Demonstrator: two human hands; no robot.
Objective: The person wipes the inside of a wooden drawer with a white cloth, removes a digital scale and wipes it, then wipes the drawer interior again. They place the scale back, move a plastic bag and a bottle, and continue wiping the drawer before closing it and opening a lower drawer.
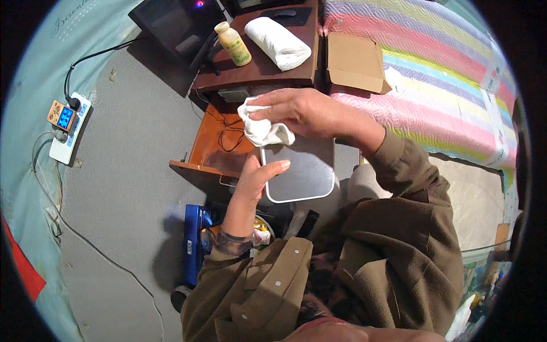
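Observation:
My left hand [258, 173] grips the left edge of a flat grey panel with a white rim and rounded corners [301, 175], its thumb lying on the grey face. Over the panel's far end, my right hand [295, 111] holds a crumpled white cloth or tissue [265, 128] under its fingers. The cloth covers the panel's far left corner. How far the right fingers close around the cloth is partly hidden.
Beyond my hands, an open wooden drawer [222, 137] holds a black cable. The desk [265, 77] bears a bottle [233, 45] and a white paper roll [277, 42]. A cardboard box [357, 62] rests on the striped bedspread [436, 81]. A power strip [72, 128] lies left.

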